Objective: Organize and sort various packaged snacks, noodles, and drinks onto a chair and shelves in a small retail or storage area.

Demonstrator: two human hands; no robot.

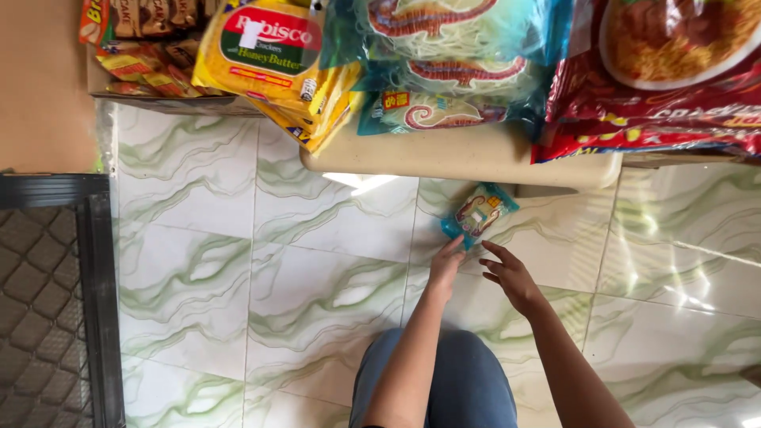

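Note:
A small teal snack packet (478, 212) lies on the tiled floor (238, 261) just below the edge of a low beige shelf (444, 158). My left hand (445, 265) reaches down with its fingertips touching the packet's lower left corner. Just to the right, my right hand (511, 277) hovers with fingers spread, close to the packet but apart from it. Neither hand has a grip on anything. My knee in blue jeans (452, 380) shows at the bottom.
The shelf carries yellow cracker packs (269, 55), teal noodle bags (444, 55) and red noodle packs (666, 87). A box of small snack bars (151, 40) stands at the top left. A dark doormat (47, 301) lies at the left.

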